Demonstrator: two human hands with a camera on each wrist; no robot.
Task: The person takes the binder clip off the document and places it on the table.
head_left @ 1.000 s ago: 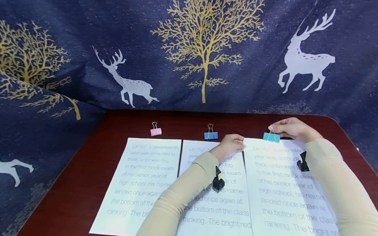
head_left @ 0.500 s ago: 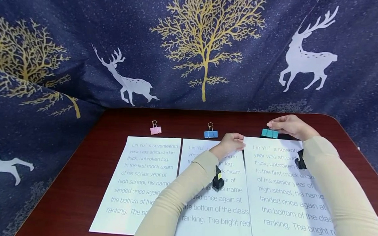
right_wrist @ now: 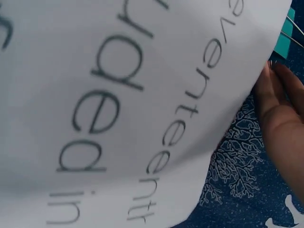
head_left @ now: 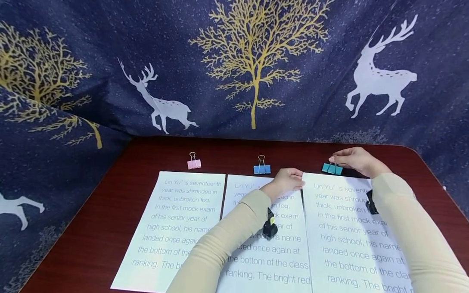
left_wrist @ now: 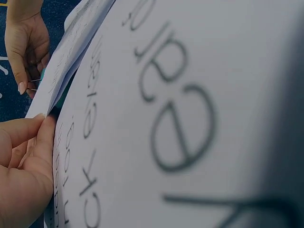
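Observation:
My left hand (head_left: 288,181) pinches the top left corner of the right-hand stack of printed sheets (head_left: 351,237). In the left wrist view, thumb and forefinger of this left hand (left_wrist: 28,156) meet at the paper's corner, and layers of paper show slightly apart. At the top edge of the same stack, my right hand (head_left: 356,160) holds a teal binder clip (head_left: 332,169) by its wire handles. The right wrist view shows the teal clip (right_wrist: 284,43) partly cut off, beside the paper's edge. Whether its mouth is spread cannot be made out.
A pink binder clip (head_left: 194,163) and a blue binder clip (head_left: 262,169) lie behind the left sheets (head_left: 177,230) and the middle sheets (head_left: 269,260). The dark red table (head_left: 92,227) ends at a blue curtain (head_left: 221,77) with deer and trees.
My right hand has shifted a little left along the top edge with the teal clip, which overlaps the paper less than before. My left hand stays at the corner.

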